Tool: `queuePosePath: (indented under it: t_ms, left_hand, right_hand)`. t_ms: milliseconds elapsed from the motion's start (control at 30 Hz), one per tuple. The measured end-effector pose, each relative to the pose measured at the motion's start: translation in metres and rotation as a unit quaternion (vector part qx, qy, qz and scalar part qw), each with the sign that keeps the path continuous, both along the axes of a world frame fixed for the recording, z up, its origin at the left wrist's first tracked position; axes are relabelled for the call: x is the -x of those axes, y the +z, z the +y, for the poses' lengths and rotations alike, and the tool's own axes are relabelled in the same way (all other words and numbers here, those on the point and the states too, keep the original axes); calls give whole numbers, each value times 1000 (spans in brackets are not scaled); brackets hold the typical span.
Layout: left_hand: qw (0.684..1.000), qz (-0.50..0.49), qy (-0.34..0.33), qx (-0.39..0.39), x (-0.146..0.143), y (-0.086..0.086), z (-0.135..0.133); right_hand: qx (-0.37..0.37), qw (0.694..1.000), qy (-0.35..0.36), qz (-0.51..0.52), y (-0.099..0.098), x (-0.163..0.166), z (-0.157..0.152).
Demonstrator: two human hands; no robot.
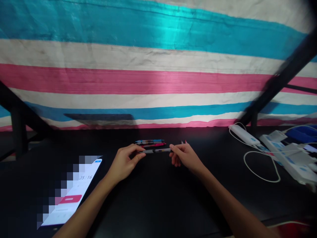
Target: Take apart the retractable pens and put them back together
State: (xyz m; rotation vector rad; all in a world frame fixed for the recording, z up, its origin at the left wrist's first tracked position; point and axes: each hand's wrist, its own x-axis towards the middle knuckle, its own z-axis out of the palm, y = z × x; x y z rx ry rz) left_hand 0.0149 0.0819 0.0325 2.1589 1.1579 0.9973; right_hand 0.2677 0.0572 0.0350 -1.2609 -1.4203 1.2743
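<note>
My left hand (125, 162) and my right hand (184, 157) hold one dark pen (157, 151) between them, level above the black table (158, 198). Each hand pinches one end of it with thumb and fingers. Just behind the held pen lie a pink pen (155, 145) and a blue pen (150, 141) side by side on the table. A small pink-tipped thing (183, 142) shows just behind my right hand; I cannot make out what it is.
A phone (71, 193) with a lit screen lies at the front left. At the right are a white power bank (244, 135) with a looping white cable (262, 172), white boxes (289, 155) and blue items. A striped blue, white and pink cloth (158, 66) hangs behind. Dark frame bars (279, 82) slant at both sides.
</note>
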Motion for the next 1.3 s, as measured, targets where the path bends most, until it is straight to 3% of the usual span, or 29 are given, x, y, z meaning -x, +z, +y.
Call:
queuePosePath:
  t_ms: [133, 300, 467, 600, 733, 900, 1067, 1300]
  left_hand:
    - [1000, 0, 5, 0, 0, 1, -2]
    - [1000, -3, 2, -1, -1, 3, -2]
    - [1000, 0, 9, -7, 0, 4, -3]
    - [1000, -2, 9, -3, 0, 5, -3]
    - [1000, 1, 9, -4, 0, 5, -4]
    - [1000, 1, 5, -4, -1, 4, -4]
    - [1000, 5, 10, -13, 0, 5, -4]
    - [1000, -14, 13, -23, 1, 4, -4]
  right_hand:
    - [-73, 997, 13, 23, 0, -2, 1]
    - [-22, 999, 27, -19, -1, -2, 0]
    - [-63, 997, 47, 7, -2, -1, 0]
    - [-2, 999, 51, -20, -2, -1, 0]
    - [-60, 997, 47, 5, 0, -1, 0]
    - [13, 998, 45, -38, 1, -2, 0]
    - [-58, 997, 46, -9, 3, -3, 0]
    - [1, 995, 92, -43, 0, -4, -2]
